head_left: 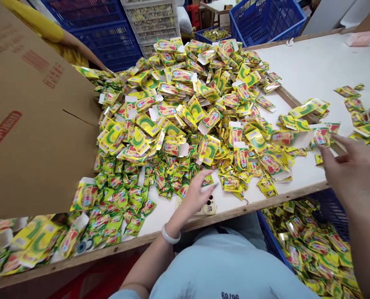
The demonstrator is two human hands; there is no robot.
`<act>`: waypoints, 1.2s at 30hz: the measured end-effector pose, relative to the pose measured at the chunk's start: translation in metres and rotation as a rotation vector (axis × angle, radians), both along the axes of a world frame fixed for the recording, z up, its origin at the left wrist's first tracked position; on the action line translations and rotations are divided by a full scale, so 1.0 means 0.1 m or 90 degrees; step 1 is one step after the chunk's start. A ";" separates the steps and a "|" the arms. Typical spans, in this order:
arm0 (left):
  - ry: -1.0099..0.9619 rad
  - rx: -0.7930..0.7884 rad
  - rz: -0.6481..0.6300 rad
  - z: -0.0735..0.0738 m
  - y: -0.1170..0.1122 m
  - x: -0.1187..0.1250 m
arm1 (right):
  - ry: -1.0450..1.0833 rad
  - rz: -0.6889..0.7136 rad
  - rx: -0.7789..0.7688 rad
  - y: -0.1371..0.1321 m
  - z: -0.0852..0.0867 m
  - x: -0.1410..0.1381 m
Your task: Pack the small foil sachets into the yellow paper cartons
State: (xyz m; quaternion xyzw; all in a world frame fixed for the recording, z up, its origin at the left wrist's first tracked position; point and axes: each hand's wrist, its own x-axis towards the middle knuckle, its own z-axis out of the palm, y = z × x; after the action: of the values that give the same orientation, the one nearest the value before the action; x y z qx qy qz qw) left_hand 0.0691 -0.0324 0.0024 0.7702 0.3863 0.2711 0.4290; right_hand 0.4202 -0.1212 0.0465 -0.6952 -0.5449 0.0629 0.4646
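Observation:
A large heap of yellow-green packets point(185, 112) and small sachets point(131, 191) covers the white table point(309, 66). My left hand point(199, 192) rests near the table's front edge, fingers curled over a sachet point(207, 180) at the heap's foot, with a small beige device point(209, 206) lying just under it. My right hand point(348, 164) is raised at the right, fingertips pinched on a flattened packet point(300, 138) with a white flap.
A big cardboard box flap point(32, 116) stands at the left. A blue crate point(312, 245) full of packets sits below the table's front right. More packets point(363, 116) lie far right. Blue and white crates point(147, 20) stand behind; a person's yellow sleeve point(44, 25) shows top left.

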 end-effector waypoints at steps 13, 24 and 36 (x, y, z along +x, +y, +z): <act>0.380 0.331 0.053 -0.30 0.10 -0.26 | -0.080 0.229 -0.087 0.08 -1.14 -1.16; -0.074 -0.110 0.265 -0.31 -0.04 -0.44 | 0.682 0.226 -0.236 0.16 -0.96 -1.73; -0.156 0.003 0.382 -0.51 -0.38 0.25 | 0.725 0.251 -0.146 0.19 -0.86 -2.32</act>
State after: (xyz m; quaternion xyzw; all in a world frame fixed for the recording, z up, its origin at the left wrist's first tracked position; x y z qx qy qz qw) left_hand 0.0944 -0.0700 -0.0484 0.5843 0.5412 0.4770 0.3716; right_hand 0.1883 -0.1024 -0.0394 -0.4840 -0.3194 0.5676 0.5844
